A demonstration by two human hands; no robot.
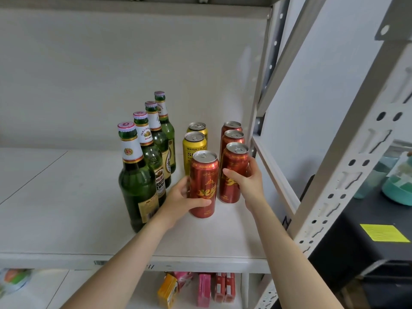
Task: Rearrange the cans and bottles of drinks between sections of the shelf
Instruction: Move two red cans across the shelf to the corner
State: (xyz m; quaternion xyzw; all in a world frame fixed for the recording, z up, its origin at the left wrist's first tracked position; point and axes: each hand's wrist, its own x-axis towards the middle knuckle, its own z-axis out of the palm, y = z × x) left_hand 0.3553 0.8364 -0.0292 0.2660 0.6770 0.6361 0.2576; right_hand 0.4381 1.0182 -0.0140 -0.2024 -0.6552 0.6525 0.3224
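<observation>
On the white shelf board [66,197] stand three rows of drinks. Several green glass beer bottles [138,181] line up at the left, front to back. Two yellow cans [193,150] stand in the middle row, with a red can [204,175] in front of them. My left hand [180,197] is wrapped around that front red can from its left side. A row of three red cans runs along the right; my right hand [247,181] grips the nearest of them [234,166] from the right. Both held cans stand upright on the board.
A grey perforated shelf upright [347,166] and a diagonal brace stand close on the right. The lower shelf holds small coloured boxes [200,288]. To the right sits a dark surface with a yellow label [381,233] and teal containers [399,186].
</observation>
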